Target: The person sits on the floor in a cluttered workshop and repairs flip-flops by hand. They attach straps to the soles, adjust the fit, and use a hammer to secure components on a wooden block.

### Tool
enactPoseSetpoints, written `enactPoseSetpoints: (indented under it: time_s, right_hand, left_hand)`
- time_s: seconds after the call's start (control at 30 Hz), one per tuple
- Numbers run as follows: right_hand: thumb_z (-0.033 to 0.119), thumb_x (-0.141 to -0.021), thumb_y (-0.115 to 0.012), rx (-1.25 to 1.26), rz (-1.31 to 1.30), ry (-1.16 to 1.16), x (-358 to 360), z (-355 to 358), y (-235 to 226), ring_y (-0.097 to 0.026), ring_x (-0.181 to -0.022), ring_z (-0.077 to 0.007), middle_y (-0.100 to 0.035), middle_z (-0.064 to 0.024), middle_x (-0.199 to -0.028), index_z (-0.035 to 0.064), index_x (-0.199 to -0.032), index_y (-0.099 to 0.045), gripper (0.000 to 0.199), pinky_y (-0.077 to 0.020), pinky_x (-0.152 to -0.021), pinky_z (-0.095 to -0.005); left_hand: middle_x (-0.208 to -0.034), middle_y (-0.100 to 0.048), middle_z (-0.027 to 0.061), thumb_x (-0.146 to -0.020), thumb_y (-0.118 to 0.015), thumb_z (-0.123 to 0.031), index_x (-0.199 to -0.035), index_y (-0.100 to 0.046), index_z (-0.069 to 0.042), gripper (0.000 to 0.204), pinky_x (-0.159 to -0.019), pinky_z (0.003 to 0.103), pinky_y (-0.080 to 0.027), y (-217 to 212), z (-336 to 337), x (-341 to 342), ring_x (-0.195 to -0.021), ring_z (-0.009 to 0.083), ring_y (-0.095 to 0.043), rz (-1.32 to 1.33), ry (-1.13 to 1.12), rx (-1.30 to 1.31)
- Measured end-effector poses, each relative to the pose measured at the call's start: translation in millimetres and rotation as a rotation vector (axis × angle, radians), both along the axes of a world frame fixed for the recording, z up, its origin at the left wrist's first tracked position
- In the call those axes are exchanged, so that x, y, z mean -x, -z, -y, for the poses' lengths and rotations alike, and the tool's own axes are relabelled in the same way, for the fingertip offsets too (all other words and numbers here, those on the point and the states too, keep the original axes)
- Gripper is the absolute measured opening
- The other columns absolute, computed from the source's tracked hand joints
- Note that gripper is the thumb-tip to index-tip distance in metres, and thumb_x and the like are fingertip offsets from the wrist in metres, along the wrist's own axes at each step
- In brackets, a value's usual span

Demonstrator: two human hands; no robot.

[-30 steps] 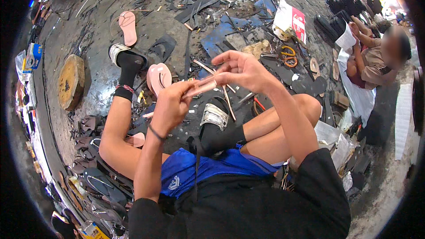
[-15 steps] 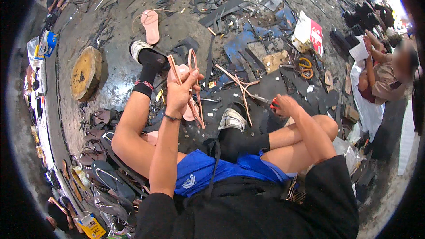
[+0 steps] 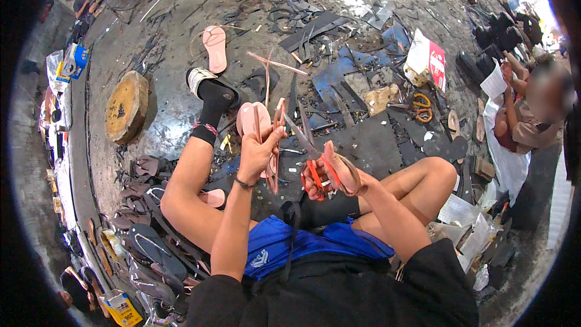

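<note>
My left hand (image 3: 259, 152) is closed around pale pink sandal straps (image 3: 279, 115), which stick up and hang down past the fingers. Right behind it is a pink sandal sole (image 3: 246, 118), partly covered by the hand. My right hand (image 3: 339, 175) grips red-handled scissors (image 3: 310, 145). Their blades are spread and point up toward the straps, close to my left fingers. Beyond my left hand appears a Y-shaped pink strap piece (image 3: 268, 68); whether it is in the air or on the floor I cannot tell. Farther off, a pink sandal (image 3: 215, 48) lies on the floor.
A round wooden block (image 3: 126, 107) stands at the left. Dark sandals (image 3: 158, 248) are heaped beside my left leg. Black offcuts and a blue sheet (image 3: 330, 63) litter the floor ahead, near yellow-handled scissors (image 3: 422, 108). Another person (image 3: 532, 109) sits at the right.
My right hand has brought the scissors left, close to the straps in my left hand. The Y-shaped strap piece has moved from beside the scissors to beyond my left hand.
</note>
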State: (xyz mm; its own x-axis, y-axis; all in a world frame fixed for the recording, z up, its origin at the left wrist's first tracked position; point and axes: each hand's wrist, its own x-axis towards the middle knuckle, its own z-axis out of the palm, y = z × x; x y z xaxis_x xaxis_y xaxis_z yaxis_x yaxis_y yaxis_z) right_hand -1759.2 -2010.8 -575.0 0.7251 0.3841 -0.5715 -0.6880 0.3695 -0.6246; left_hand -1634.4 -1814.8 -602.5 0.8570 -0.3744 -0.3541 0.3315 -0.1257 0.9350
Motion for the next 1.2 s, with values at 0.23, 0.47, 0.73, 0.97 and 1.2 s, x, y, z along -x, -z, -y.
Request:
enactPoseSetpoints:
  time_s: [0.23, 0.47, 0.73, 0.97, 1.2]
  right_hand:
    - [0.096, -0.078, -0.022, 0.033, -0.002, 0.100, -9, 14, 17, -0.065, -0.064, -0.0219, -0.060, -0.0055, -0.073, 0.0031, -0.098, -0.058, 0.102, -0.0561, -0.064, -0.0383]
    - [0.086, -0.087, -0.040, 0.454, -0.062, 0.310, -20, 51, 39, -0.043, -0.040, -0.0102, -0.044, 0.0019, -0.048, 0.0129, -0.062, -0.048, 0.078, -0.0343, -0.038, -0.0265]
    - [0.051, -0.086, -0.070, 1.932, -0.132, -0.495, -53, 139, 128, -0.056, -0.121, -0.0353, -0.059, -0.0170, -0.126, 0.0031, -0.121, -0.064, 0.060, -0.0526, -0.093, -0.0480]
    - [0.039, -0.089, -0.070, 1.571, 0.231, -0.029, -80, 73, 159, -0.068, -0.099, -0.0408, -0.069, -0.0224, -0.105, 0.0050, -0.111, -0.068, 0.040, -0.0541, -0.086, -0.0500]
    - [0.039, -0.087, -0.074, 1.461, 0.022, 0.179, -86, 27, 184, -0.071, -0.094, -0.0369, -0.075, -0.0137, -0.097, 0.0057, -0.106, -0.071, 0.038, -0.0548, -0.085, -0.0468]
  left_hand:
    - [-0.079, -0.067, -0.0052, -0.098, -0.069, -0.025, -0.116, -0.074, -0.002, 0.030, -0.052, 0.022, -0.038, 0, -8, 15, -0.060, 0.0012, -0.049, 0.084, 0.373, -0.193]
    - [-0.079, -0.066, -0.0047, -0.097, -0.069, -0.031, -0.112, -0.074, -0.001, 0.033, -0.058, 0.023, -0.039, 31, 21, 8, -0.065, 0.0020, -0.048, -0.083, 0.364, -0.136]
    - [-0.088, -0.072, 0.0166, -0.086, -0.077, -0.044, -0.106, -0.065, 0.007, 0.056, -0.073, 0.045, -0.055, 178, 70, -24, -0.079, 0.0322, -0.069, 0.103, 0.088, -0.466]
    - [-0.075, -0.069, 0.0203, -0.095, -0.061, -0.029, -0.089, -0.072, -0.001, 0.030, -0.066, 0.048, -0.055, 203, 37, -32, -0.077, 0.0378, -0.071, 0.105, -0.045, -0.589]
    - [-0.112, -0.064, 0.0220, -0.090, -0.065, -0.023, -0.118, -0.067, -0.002, 0.035, -0.101, 0.047, -0.043, 154, 43, -14, -0.113, 0.0401, -0.057, 0.496, 0.016, -0.707]
